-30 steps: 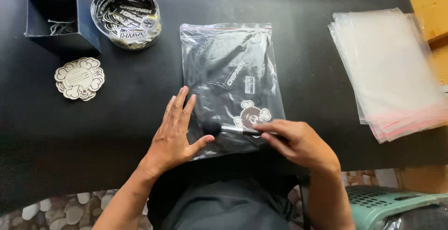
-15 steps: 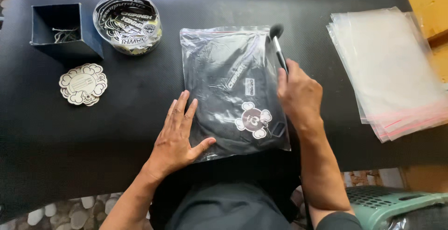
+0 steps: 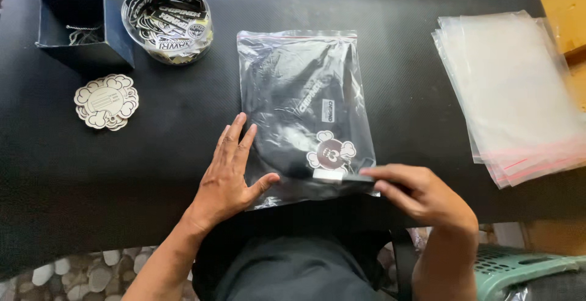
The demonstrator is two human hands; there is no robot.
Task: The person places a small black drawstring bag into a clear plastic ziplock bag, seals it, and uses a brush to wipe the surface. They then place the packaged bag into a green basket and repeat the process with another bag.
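At frame centre, clear bag (image 3: 303, 113) with dark garment, flat on black table (image 3: 397, 63). Left hand (image 3: 229, 173) unmoved, open, pressing lower left edge. Right hand (image 3: 421, 194) back from upper right, now pinching dark brush handle (image 3: 345, 179) at bag's lower edge.

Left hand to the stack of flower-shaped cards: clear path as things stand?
Probably yes. The left hand lies flat on the clear bag; only bare black table shows between it and the flower-shaped cards.
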